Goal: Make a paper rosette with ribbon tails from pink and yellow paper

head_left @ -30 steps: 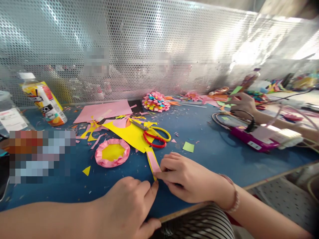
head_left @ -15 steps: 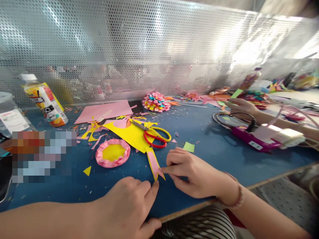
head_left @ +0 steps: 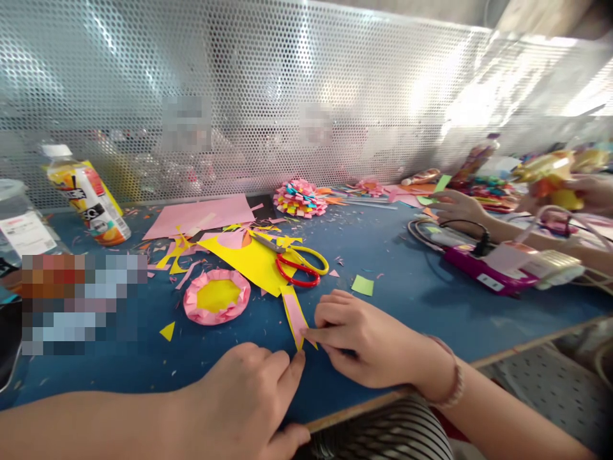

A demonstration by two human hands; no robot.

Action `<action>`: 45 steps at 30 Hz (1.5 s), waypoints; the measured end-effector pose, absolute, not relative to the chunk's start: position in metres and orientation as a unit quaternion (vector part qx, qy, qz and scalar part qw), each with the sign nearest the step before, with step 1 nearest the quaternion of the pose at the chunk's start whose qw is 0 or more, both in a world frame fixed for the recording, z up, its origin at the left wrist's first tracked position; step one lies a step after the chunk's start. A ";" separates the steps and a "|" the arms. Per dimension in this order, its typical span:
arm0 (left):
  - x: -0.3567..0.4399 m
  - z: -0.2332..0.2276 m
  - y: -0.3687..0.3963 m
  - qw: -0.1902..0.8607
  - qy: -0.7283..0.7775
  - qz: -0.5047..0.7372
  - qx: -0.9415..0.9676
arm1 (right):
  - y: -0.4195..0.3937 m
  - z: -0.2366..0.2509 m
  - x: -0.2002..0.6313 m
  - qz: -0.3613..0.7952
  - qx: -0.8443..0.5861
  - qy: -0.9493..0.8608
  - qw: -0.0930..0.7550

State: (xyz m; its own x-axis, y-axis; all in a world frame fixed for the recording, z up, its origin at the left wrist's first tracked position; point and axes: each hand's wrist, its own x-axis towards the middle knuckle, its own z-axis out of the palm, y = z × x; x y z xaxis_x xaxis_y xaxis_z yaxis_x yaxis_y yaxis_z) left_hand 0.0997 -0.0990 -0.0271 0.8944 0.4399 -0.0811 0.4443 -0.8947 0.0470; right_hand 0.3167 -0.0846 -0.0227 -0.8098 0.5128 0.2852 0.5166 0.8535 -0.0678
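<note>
Scissors (head_left: 299, 260) and pink rosette (head_left: 217, 296) lay beyond | strip (head_left: 294, 314) pink, yellow-edged | your right hand (head_left: 364, 338) pinched it | left hand (head_left: 249, 396) curled, fingertip at its end

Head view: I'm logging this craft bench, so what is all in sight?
pink strip: 1, pink and yellow, near edge, pinched by both hands
scissors: 1, red and yellow handles, on yellow paper
rosette: 1, pink, yellow centre, left of strip
pink sheet: 1, far left
paper ball: 1, multicolour, by mesh
bottle: 1, yellow label, far left
green square: 1, mid table
co-worker's hand: 1, far right
left hand: on strip's tip
right hand: pinching strip
</note>
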 end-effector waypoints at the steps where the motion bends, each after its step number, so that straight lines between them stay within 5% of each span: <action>1: 0.100 -0.027 -0.099 0.035 0.228 -0.033 0.972 | -0.085 -0.023 0.316 -0.007 -0.273 -0.951 0.141; 36: 0.100 -0.026 -0.099 0.045 0.230 -0.032 0.972 | -0.083 -0.021 0.318 -0.052 -0.245 -0.962 0.106; 45: 0.099 -0.027 -0.100 0.035 0.224 -0.021 0.974 | -0.082 -0.023 0.318 -0.076 -0.329 -0.917 0.211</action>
